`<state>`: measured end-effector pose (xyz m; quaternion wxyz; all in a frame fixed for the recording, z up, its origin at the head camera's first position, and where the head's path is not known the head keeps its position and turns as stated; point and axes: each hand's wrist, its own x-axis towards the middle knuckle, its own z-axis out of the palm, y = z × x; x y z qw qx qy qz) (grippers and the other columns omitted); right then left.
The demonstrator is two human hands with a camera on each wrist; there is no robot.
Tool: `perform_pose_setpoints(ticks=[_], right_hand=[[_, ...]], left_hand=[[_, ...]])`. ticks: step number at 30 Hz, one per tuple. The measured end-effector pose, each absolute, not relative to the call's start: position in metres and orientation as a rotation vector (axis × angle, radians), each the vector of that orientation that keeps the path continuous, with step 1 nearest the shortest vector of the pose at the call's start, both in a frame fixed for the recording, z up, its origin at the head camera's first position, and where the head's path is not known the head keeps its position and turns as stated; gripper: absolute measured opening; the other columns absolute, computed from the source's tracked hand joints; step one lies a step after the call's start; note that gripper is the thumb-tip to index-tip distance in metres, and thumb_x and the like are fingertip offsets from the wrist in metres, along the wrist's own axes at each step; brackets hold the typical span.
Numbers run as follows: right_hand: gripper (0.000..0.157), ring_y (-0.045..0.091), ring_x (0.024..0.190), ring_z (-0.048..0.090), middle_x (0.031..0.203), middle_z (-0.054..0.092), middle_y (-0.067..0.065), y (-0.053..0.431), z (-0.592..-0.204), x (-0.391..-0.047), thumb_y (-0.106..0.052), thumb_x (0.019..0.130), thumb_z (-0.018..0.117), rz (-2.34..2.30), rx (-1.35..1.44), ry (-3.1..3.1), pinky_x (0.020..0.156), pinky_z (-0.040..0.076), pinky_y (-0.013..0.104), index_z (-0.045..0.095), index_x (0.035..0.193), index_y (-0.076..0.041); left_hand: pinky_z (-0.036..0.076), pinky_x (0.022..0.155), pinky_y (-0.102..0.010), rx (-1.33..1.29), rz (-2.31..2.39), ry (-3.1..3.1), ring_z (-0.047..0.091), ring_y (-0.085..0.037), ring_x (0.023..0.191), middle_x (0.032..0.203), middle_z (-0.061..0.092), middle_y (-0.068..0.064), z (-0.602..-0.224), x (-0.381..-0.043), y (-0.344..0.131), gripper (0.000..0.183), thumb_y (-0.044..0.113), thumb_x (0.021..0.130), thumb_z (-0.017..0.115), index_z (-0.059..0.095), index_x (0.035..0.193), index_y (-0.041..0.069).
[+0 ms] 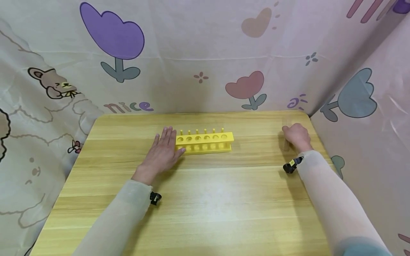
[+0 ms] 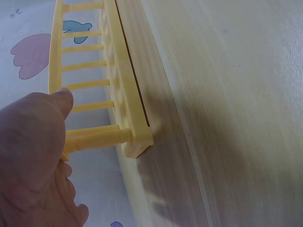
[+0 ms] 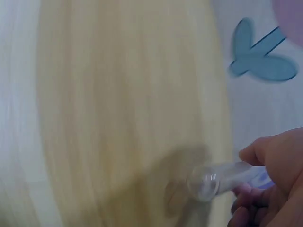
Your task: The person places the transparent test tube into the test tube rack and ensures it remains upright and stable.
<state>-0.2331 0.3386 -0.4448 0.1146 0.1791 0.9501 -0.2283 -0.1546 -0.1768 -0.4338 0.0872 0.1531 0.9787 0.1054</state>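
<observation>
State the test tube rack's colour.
The test tube rack is yellow, clearest in the head view.

Pale sleeves (image 1: 112, 218), black wrist cameras (image 1: 155, 198), the right one (image 1: 289, 168) marked yellow

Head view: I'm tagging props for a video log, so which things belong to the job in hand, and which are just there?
Likely part of the job:
- yellow rack, touched by the left hand
- clear tube, held by the right hand

Just there:
- wooden tabletop, under the rack
- printed curtain, behind the tabletop
</observation>
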Motion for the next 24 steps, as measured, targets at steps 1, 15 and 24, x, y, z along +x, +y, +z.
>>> perform_pose_setpoints(ticks=[1, 15, 24], right_hand=[[0.061, 0.041, 0.095, 0.059, 0.109, 0.065, 0.029, 0.336, -0.442, -0.233, -0.051, 0.108, 0.036, -0.703, 0.525, 2.802, 0.077, 0.049, 0.05, 0.062, 0.084, -0.002], [0.038, 0.027, 0.075, 0.055, 0.079, 0.064, 0.007, 0.301, -0.399, -0.213, -0.039, 0.107, 0.056, -0.97, 0.242, 3.099, 0.066, 0.043, 0.039, 0.073, 0.104, -0.005], [0.039, 0.047, 0.097, 0.062, 0.099, 0.067, 0.029, 0.281, -0.391, -0.195, -0.032, 0.107, 0.057, -0.573, -0.214, 3.281, 0.087, 0.046, 0.066, 0.064, 0.105, 0.007]], left_hand=[[-0.002, 0.133, -0.057, 0.455, 0.318, 2.914, -0.01, -0.036, 0.163, 0.176, -0.007, -0.022, -0.434, -0.155, -0.177, 0.085, 0.053, 0.113, 0.035, 0.001, 0.167, -0.002], [-0.004, 0.133, -0.057, 0.444, 0.353, 2.897, -0.012, -0.035, 0.163, 0.175, -0.012, -0.019, -0.433, -0.155, -0.176, 0.083, 0.051, 0.114, 0.034, -0.001, 0.167, -0.001], [-0.004, 0.133, -0.057, 0.447, 0.359, 2.897, -0.012, -0.035, 0.163, 0.175, -0.012, -0.019, -0.434, -0.156, -0.176, 0.082, 0.05, 0.114, 0.034, -0.001, 0.167, -0.001]])
